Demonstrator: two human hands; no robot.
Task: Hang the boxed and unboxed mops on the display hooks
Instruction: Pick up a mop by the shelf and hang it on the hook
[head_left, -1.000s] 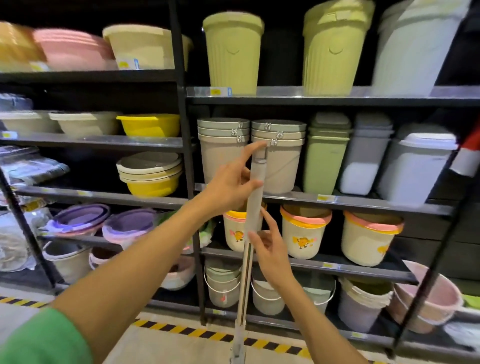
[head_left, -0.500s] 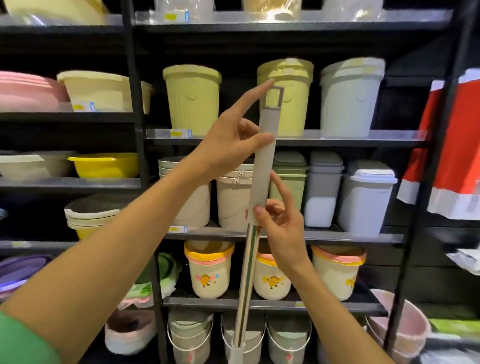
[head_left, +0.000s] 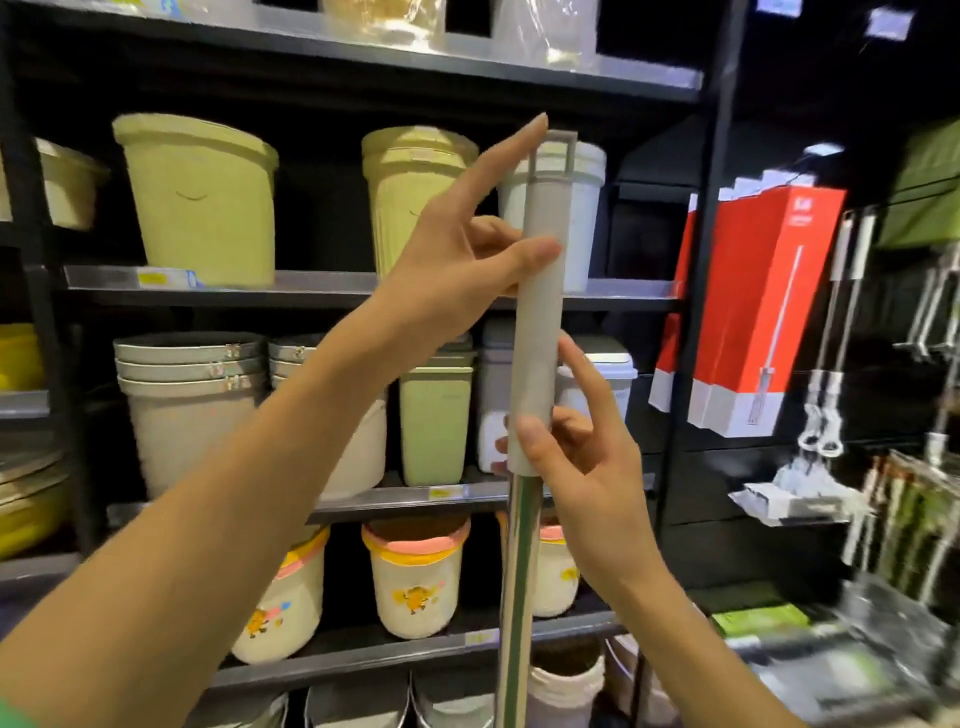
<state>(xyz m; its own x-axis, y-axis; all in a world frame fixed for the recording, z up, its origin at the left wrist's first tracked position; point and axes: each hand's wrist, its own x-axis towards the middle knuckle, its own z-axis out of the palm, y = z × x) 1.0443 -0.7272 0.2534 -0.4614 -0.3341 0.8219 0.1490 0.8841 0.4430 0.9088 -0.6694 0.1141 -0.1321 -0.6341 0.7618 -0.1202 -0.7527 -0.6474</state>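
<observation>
Left hand: your left hand (head_left: 457, 260) pinches the upper grey grip of the mop handle (head_left: 540, 332) between thumb and curled fingers, the index finger stretched straight up beside the top, which steadies the end you must aim.
Right hand: your right hand (head_left: 576, 457) clamps thumb and fingers round the bottom of the grey grip, where the shiny pole begins; this lower hold seems to carry the weight and keep the pole upright.
Hanging loop: the hanging loop (head_left: 555, 154) at the very top stands free of both hands, presumably left clear so a hook can pass through.
Mop: unboxed, held upright in front of the bin shelves (head_left: 363, 283); its head is out of view below.
Display hooks: off to your right, red boxed mops (head_left: 753, 312) and hanging mops (head_left: 826, 395) already occupy the dark display; the hooks themselves are too dim to make out.
Judgement: the handle is not yet hung.
</observation>
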